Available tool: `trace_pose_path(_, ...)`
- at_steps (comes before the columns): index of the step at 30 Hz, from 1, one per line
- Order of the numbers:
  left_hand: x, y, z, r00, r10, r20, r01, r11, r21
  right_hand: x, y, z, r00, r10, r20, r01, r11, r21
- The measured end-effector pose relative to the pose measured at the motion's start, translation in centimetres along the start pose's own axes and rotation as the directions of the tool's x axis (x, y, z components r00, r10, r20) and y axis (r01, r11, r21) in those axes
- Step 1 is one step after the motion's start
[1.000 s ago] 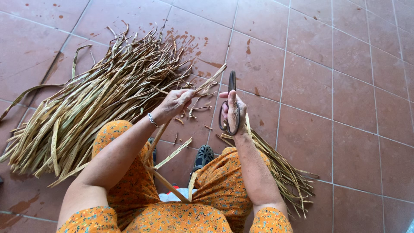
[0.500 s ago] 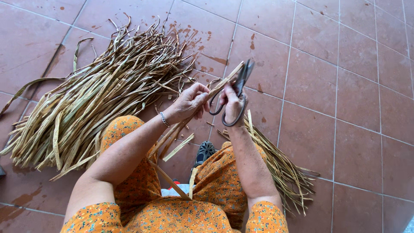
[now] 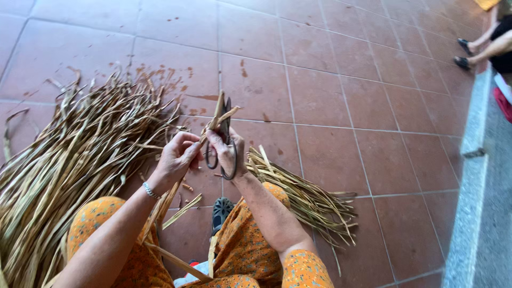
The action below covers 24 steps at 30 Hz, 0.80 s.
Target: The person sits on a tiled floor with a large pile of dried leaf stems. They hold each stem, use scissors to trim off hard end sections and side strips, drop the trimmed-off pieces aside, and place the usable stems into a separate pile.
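The left hand pinches a dried leaf strip; the right hand grips dark scissors at the strip, above the tiled floor.

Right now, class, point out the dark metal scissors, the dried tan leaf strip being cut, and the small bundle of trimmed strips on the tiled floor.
Dark metal scissors (image 3: 228,160), head view, handle loop.
Dried tan leaf strip (image 3: 217,114), head view, upper end.
Small bundle of trimmed strips (image 3: 309,200), head view, middle.
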<state>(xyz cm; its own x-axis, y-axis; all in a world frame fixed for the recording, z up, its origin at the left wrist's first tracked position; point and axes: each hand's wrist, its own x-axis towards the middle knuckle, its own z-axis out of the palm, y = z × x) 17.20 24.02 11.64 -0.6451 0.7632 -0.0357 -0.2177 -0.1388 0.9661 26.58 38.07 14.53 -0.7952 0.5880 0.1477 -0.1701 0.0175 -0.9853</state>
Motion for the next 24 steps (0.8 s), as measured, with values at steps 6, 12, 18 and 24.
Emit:
trace_pose_path(6,-3.5,2.7,1.9,0.730,0.683,0.035,-0.560,0.568,0.603,2.1,0.8,-2.2,0.975,0.040,-0.218,-0.021,0.996,0.089)
trace_pose_path(12,-5.8,1.9,3.2,0.935,-0.305,0.178,0.136,0.776,0.616,2.8,0.6,-4.2,0.915,-0.113,-0.388,0.168,0.980,0.109)
trace_pose_path(18,-1.4,1.1,0.8,0.984,-0.139,0.116,0.177,0.866,-0.467,0.4,-2.0,-5.0,0.989,-0.004,-0.150,0.069,0.901,0.429)
trace_pose_path(24,0.6,3.7,-5.5,0.958,0.000,-0.288,-0.197,0.731,-0.653,-5.2,-4.0,-6.1,0.898,0.151,0.415,-0.244,0.952,0.183)
